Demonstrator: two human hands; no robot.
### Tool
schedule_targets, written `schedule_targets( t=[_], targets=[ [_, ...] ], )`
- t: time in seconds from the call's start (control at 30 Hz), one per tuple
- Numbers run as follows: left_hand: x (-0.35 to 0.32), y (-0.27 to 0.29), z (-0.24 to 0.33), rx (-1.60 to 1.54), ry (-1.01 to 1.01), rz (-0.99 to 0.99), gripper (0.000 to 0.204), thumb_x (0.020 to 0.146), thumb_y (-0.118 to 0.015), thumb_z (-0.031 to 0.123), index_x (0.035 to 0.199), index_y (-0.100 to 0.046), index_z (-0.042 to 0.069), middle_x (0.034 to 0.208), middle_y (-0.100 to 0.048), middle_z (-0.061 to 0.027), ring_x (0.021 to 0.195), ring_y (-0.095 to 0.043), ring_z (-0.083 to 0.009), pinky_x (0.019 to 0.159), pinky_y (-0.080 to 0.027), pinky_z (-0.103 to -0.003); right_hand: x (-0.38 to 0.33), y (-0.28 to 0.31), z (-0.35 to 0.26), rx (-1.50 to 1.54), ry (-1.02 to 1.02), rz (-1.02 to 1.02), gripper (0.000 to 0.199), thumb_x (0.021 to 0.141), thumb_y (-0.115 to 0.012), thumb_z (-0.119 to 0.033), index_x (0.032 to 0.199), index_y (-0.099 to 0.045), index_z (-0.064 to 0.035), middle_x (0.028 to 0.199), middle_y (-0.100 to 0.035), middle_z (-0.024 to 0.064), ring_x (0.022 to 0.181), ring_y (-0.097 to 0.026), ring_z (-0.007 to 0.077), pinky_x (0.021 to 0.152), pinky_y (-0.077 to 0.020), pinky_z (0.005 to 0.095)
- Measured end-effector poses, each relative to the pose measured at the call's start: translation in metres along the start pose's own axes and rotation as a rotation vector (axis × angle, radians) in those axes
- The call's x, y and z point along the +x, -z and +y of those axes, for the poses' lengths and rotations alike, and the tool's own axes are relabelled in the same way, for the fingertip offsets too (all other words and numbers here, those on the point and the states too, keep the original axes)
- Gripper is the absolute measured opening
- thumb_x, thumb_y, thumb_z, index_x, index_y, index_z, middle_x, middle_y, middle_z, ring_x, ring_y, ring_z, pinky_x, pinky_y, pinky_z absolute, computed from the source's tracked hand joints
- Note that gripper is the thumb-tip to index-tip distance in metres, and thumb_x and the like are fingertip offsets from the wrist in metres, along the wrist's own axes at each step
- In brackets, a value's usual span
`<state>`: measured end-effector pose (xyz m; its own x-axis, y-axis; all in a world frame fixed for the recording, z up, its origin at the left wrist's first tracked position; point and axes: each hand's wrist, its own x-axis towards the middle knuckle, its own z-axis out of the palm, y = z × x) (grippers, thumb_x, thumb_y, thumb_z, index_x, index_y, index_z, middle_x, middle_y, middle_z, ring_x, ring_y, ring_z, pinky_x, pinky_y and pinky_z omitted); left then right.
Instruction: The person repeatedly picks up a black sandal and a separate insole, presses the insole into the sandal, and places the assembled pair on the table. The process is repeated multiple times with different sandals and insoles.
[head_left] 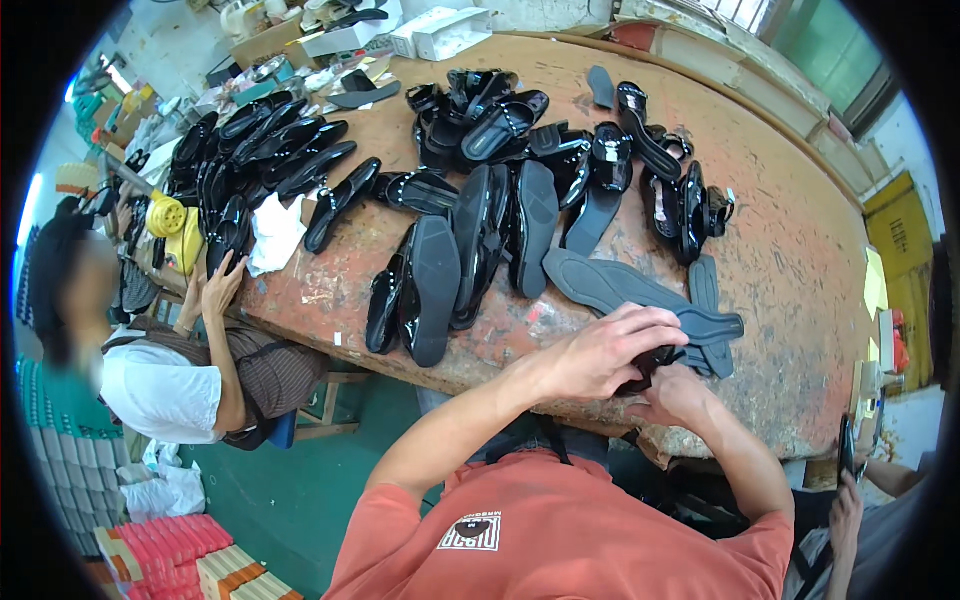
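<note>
At the front edge of the worktable, my left hand (622,348) curls over a glossy black shoe (648,368), mostly hidden by my fingers. Closed on the same shoe from the near side is my right hand (676,396). Just beyond my hands lie flat dark-grey soles (610,284), some overlapping. To the left, black shoes stand on edge, one showing its grey outsole (432,290). Shiny black slip-on shoes with wide straps (690,210) rest farther back, near another loose grey sole (601,87).
The worn wooden table (790,300) curves around me. At its left a seated person (165,385) handles a black shoe beside a white cloth (276,236) and more black shoes (280,140). Another person's hand (846,520) shows at lower right. Pink and cream stacks (175,555) stand on the floor.
</note>
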<state>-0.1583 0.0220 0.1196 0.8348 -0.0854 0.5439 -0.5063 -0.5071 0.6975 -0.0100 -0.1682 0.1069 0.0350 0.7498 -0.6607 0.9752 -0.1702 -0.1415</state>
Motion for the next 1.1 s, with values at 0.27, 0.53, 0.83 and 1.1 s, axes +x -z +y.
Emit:
schedule_targets(
  t=[0.27,0.53,0.83,1.1],
  targets=[
    [-0.088,0.072,0.016,0.287,0.186,0.148,0.062,0.072,-0.087,-0.003,0.129,-0.070,0.014,0.142,-0.056,-0.0161,0.129,-0.062,-0.0357,0.110,-0.052,-0.048,0.029,-0.002,-0.008,-0.078,0.482,0.626,0.065,0.087,-0.082,-0.034,0.145,-0.066,-0.0104,0.154,-0.058,0.0167,0.148,-0.050,0.0379,0.123,-0.0407,0.0526],
    [-0.286,0.149,-0.047,0.363,0.748,1.503,0.032,0.098,-0.084,0.013,0.102,-0.053,0.005,0.110,-0.059,-0.0039,0.099,-0.061,-0.0161,0.096,-0.054,-0.034,0.130,-0.009,0.015,0.401,-0.304,0.960,0.067,0.084,-0.090,-0.029,0.141,-0.063,-0.0053,0.138,-0.064,0.0176,0.131,-0.059,0.0383,0.110,-0.0447,0.0539],
    [-0.077,0.050,-0.048,0.688,0.448,0.642,0.029,0.093,-0.074,0.006,0.122,-0.073,0.002,0.131,-0.071,-0.0175,0.125,-0.067,-0.0360,0.110,-0.052,-0.045,0.141,-0.027,0.071,1.499,-0.065,1.495,0.017,0.098,-0.079,-0.012,0.110,-0.078,0.0008,0.107,-0.072,0.0043,0.097,-0.070,0.0156,0.081,-0.0544,0.0316],
    [0.039,0.001,-0.215,0.847,0.643,0.180,0.077,0.087,-0.081,0.022,0.153,-0.049,-0.004,0.135,-0.059,-0.0257,0.119,-0.061,-0.0466,0.107,-0.050,-0.055,-0.004,-0.007,0.025,1.257,0.291,0.512,0.030,0.089,-0.070,-0.012,0.116,-0.082,-0.0027,0.101,-0.082,0.0156,0.089,-0.076,0.0175,0.081,-0.0582,0.0349]
  ],
)
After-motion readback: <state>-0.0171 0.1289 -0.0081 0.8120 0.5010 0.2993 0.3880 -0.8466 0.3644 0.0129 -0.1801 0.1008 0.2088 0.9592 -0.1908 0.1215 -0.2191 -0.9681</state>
